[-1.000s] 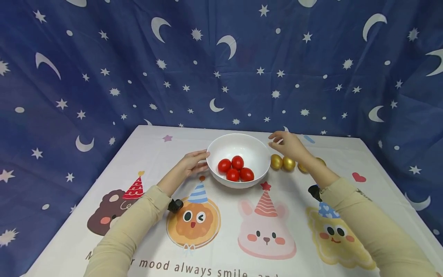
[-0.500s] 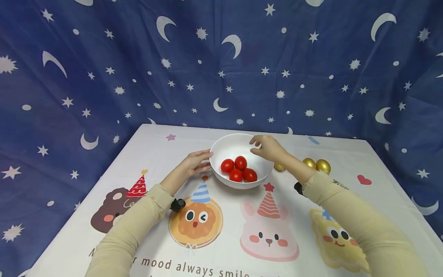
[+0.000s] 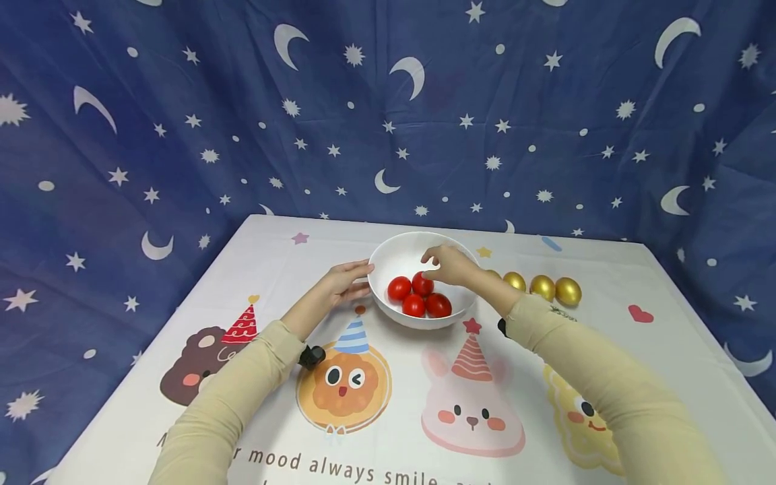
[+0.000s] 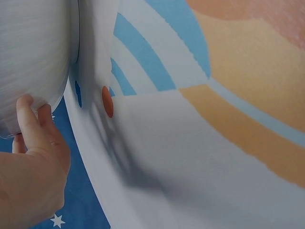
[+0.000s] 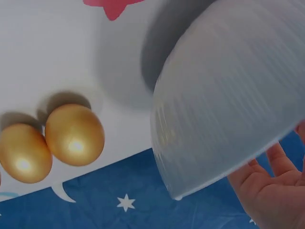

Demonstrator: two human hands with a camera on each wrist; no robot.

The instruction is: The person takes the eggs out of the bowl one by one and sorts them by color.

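Right grip shifted toward nine o'clock, from white bowl's rim to over interior; fingers parted beside rearmost red egg, contact unclear. Bowl held by left grip at nine o'clock. At three o'clock on surface, row partly blocked by right forearm: four gold eggs. Counted in bowl: four red eggs.

The head view is bright, the wrist views dimmer, with soft shadows near the bowl.
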